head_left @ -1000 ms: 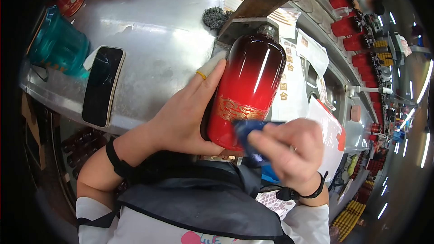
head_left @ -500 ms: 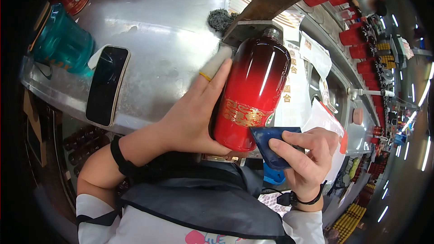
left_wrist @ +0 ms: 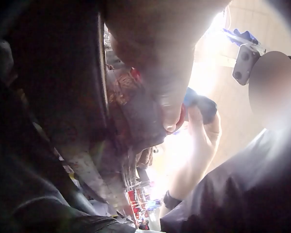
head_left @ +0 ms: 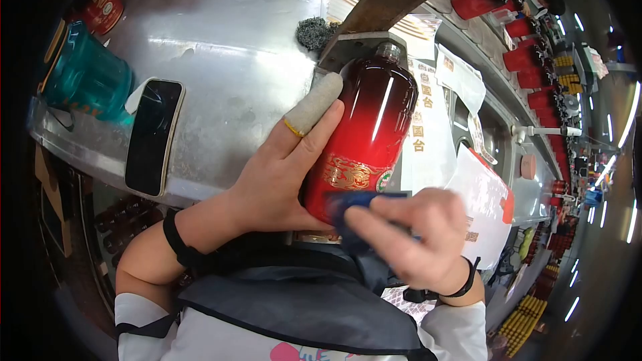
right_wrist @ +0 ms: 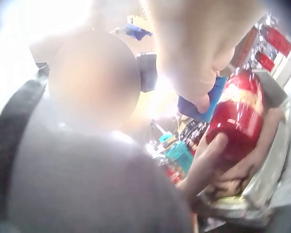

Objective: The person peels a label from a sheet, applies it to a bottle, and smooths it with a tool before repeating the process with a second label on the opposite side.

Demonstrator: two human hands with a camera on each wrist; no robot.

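Bottle (head_left: 371, 127) near "國台" paper (head_left: 428, 157) is held by left hand (head_left: 277, 177), right hand (head_left: 421, 234) pinching scraper (head_left: 342, 211).

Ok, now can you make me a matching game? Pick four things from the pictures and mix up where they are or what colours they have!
Things:
1. bottle
2. smartphone
3. finger cover
4. scraper

Clues:
A. pinched in the right hand
B. dark at the shoulder, red lower down
C. pale with a yellow band, worn on the left hand
D. lying on the metal counter, screen dark

Right pairs: 1-B, 2-D, 3-C, 4-A
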